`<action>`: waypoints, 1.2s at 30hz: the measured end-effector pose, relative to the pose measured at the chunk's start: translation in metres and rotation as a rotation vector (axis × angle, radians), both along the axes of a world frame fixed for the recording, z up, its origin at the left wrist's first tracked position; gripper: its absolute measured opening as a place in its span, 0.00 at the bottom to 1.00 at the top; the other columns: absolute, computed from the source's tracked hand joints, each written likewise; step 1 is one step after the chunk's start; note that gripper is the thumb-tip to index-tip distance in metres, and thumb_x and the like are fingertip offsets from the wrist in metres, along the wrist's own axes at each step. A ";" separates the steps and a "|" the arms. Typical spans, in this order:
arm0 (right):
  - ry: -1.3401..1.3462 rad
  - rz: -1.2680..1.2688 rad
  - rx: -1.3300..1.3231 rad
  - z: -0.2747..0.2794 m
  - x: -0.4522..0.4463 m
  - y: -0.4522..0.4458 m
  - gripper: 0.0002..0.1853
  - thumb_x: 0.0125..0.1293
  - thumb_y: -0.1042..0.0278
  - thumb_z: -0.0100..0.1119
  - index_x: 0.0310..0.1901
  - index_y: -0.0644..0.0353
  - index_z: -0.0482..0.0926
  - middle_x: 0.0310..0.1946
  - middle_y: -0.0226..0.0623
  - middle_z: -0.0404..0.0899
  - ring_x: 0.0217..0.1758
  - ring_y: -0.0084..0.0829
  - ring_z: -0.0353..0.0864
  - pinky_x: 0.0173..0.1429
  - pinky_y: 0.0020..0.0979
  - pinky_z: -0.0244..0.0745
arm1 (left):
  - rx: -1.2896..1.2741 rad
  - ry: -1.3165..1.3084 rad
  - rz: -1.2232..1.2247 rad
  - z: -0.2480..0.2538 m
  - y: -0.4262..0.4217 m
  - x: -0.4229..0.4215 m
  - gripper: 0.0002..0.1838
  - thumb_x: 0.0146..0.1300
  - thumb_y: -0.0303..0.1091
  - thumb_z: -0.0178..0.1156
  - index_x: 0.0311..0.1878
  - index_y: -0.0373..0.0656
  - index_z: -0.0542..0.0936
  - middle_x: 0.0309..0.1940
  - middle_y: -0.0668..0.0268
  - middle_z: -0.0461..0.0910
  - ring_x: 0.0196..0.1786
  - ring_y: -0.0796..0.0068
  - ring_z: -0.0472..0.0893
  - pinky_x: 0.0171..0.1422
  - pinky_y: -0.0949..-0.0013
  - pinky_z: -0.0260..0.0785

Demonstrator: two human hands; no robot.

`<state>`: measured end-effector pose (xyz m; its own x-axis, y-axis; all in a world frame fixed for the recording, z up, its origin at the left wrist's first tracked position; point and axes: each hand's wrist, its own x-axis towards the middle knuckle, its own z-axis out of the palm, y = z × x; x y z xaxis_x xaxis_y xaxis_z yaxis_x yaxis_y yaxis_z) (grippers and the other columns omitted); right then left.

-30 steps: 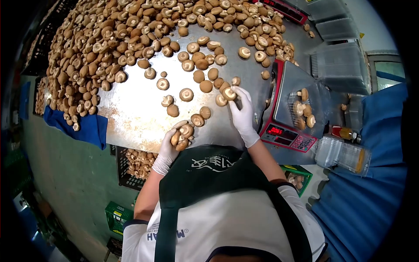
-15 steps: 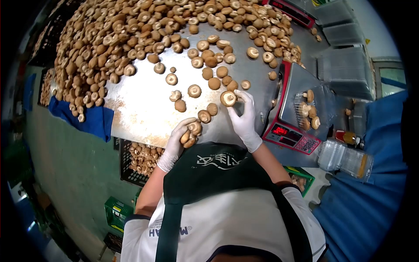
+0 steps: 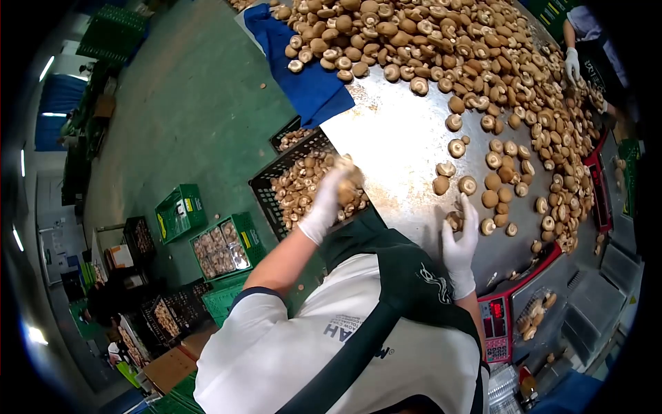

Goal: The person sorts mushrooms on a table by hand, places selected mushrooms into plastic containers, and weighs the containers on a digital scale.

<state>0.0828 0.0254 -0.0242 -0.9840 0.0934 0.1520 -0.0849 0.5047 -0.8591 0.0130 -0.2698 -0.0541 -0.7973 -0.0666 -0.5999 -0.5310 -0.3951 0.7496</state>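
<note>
My left hand [image 3: 327, 201], in a white glove, is over the black crate [image 3: 265, 196], which is filled with mushrooms. Brown mushrooms [image 3: 349, 176] show at its fingers, smeared by motion, so their number is unclear. On the metal table, my gloved right hand [image 3: 460, 252] has its thumb and fingers around a single mushroom [image 3: 454, 220], partly hidden by the fingers. Close by lie loose mushrooms, among them a pale-stemmed one [image 3: 467, 185] just beyond the fingertips and another [image 3: 488, 226] to the right.
A large mushroom heap [image 3: 441, 41] covers the table's far side. Blue cloth [image 3: 296, 69] hangs over its edge. Right of me stands a red scale [image 3: 496, 324] bearing a tray of mushrooms [image 3: 534, 317]. Green crates [image 3: 181, 212] sit on the floor; a co-worker [image 3: 600, 62] stands at upper right.
My view has swung left. My left hand has moved with its mushrooms from the table edge to over the black crate. My right hand is now around a mushroom nearer the table's front.
</note>
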 end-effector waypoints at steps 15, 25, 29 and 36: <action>-0.084 -0.298 0.146 -0.034 0.055 0.051 0.18 0.65 0.76 0.59 0.57 0.59 0.79 0.47 0.42 0.80 0.48 0.40 0.81 0.55 0.33 0.75 | -0.183 0.142 -0.091 -0.046 -0.059 -0.046 0.25 0.72 0.45 0.54 0.65 0.39 0.73 0.52 0.60 0.79 0.45 0.75 0.80 0.46 0.72 0.75; -0.037 -0.450 0.432 -0.029 -0.116 0.144 0.19 0.67 0.63 0.56 0.58 0.56 0.77 0.54 0.41 0.80 0.60 0.44 0.75 0.65 0.41 0.68 | -0.360 0.370 -0.611 0.005 0.100 -0.006 0.18 0.72 0.36 0.57 0.60 0.39 0.77 0.53 0.61 0.79 0.55 0.71 0.77 0.62 0.70 0.69; -0.154 -0.421 0.572 -0.066 -0.122 0.132 0.26 0.67 0.57 0.57 0.65 0.59 0.72 0.60 0.45 0.76 0.66 0.44 0.70 0.76 0.45 0.55 | -0.348 0.528 -0.670 -0.025 0.133 -0.009 0.18 0.67 0.31 0.61 0.59 0.39 0.77 0.56 0.58 0.76 0.60 0.65 0.75 0.67 0.64 0.66; -0.028 -0.360 0.396 -0.044 -0.050 0.098 0.28 0.60 0.68 0.62 0.64 0.54 0.74 0.54 0.46 0.78 0.64 0.47 0.72 0.70 0.46 0.62 | -0.661 0.878 -0.822 -0.035 0.139 -0.012 0.26 0.57 0.34 0.66 0.60 0.42 0.76 0.62 0.51 0.70 0.66 0.50 0.71 0.71 0.55 0.64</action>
